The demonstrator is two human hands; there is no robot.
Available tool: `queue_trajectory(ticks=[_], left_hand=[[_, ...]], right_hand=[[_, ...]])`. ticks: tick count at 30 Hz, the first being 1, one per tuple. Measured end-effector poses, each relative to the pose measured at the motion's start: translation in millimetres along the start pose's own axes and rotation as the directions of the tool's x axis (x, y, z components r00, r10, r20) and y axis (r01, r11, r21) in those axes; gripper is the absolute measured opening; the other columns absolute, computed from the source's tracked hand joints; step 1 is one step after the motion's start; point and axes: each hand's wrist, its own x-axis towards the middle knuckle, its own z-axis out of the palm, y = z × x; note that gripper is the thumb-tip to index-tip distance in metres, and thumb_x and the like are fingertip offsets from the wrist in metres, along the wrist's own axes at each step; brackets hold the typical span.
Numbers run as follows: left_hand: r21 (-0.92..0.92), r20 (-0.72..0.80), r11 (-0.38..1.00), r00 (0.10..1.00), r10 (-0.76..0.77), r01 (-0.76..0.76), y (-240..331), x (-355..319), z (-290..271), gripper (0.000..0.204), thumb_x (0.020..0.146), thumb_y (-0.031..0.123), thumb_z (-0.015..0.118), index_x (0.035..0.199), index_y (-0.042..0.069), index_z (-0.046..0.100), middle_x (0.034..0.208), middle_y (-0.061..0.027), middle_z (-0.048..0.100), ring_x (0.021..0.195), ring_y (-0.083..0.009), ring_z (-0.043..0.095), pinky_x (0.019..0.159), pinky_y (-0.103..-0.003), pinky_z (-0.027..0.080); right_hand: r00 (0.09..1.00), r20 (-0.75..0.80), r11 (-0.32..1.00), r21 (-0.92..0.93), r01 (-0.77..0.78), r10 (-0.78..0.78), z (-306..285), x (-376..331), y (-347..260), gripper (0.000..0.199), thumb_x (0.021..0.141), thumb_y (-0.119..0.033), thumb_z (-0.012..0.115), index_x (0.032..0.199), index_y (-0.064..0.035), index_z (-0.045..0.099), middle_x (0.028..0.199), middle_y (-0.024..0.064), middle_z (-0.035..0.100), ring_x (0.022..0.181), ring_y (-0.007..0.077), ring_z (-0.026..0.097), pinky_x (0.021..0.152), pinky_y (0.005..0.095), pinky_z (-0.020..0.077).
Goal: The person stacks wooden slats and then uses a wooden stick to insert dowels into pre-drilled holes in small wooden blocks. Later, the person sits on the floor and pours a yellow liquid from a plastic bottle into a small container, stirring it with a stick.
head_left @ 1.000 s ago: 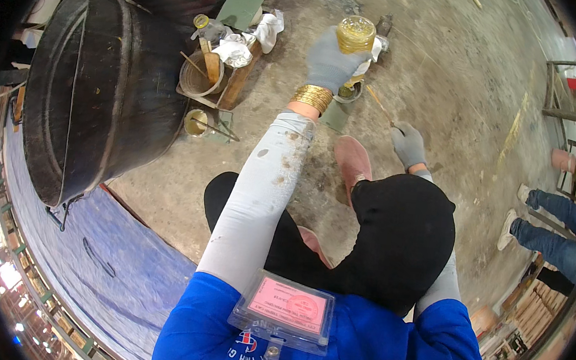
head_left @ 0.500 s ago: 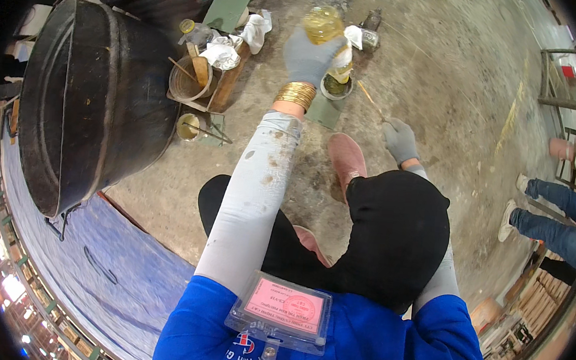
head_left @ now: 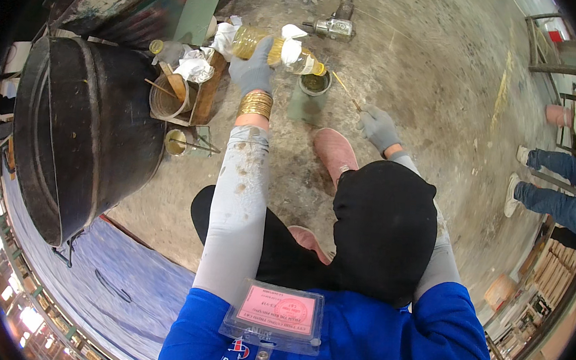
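Observation:
My left hand (head_left: 252,69), in a grey glove, is closed around a clear plastic bottle (head_left: 246,40) of yellow liquid. The bottle lies almost level, its yellow neck sloping slightly down to the right, just above a small cup (head_left: 314,84) with dark greenish contents. That cup stands on a green sheet (head_left: 305,108) on the floor. Pinched in my gloved right hand (head_left: 378,127) is a thin wooden stick (head_left: 346,90), which points up and left toward the cup without touching it.
A big black metal drum (head_left: 92,137) stands at left. Beside it are a wooden tray (head_left: 206,96) with white rags (head_left: 194,66) and a container (head_left: 168,97), plus a small pot (head_left: 176,142) with a stick. A metal hand tool (head_left: 334,28) lies beyond the cup. Another person's legs (head_left: 562,178) show at right.
The bottle has swung from steeply tilted over the cup to nearly level, its base moving left with my left hand. My right hand still holds the stick. The view has shifted slightly.

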Motion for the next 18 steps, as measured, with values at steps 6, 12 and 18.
queue_trajectory(ticks=[6,12,18], left_hand=[[-0.035,-0.082,0.997,0.994,-0.078,0.075,-11,-7,1,0.051,0.067,0.011,0.078,0.109,-0.004,0.053,0.099,-0.0142,0.062,0.078,-0.021,0.064,0.058,-0.033,0.053],[0.149,-0.089,0.979,0.984,0.154,-0.14,-24,0,-12,0.057,0.062,0.02,0.082,0.105,-0.006,0.054,0.099,-0.0149,0.062,0.084,-0.021,0.063,0.072,-0.031,0.051],[0.38,0.056,0.889,0.966,0.252,-0.254,-9,-24,15,0.057,0.06,0.025,0.083,0.101,-0.003,0.056,0.096,-0.0145,0.064,0.084,-0.0208,0.063,0.076,-0.031,0.049]], right_hand=[[0.978,0.011,0.956,0.207,-0.207,0.209,3,0,2,0.02,0.081,-0.018,0.049,0.084,-0.0016,0.06,0.066,0.014,0.06,0.061,0.0276,0.059,0.056,0.0363,0.045],[0.94,0.095,0.879,0.335,-0.339,0.326,9,6,-10,0.022,0.084,-0.02,0.05,0.085,-0.0006,0.06,0.063,0.0117,0.061,0.057,0.0207,0.06,0.054,0.033,0.0457],[0.961,0.048,0.925,0.262,-0.275,0.272,6,2,-1,0.022,0.084,-0.02,0.05,0.085,-0.001,0.06,0.063,0.0122,0.062,0.057,0.0214,0.061,0.054,0.0328,0.0462]])
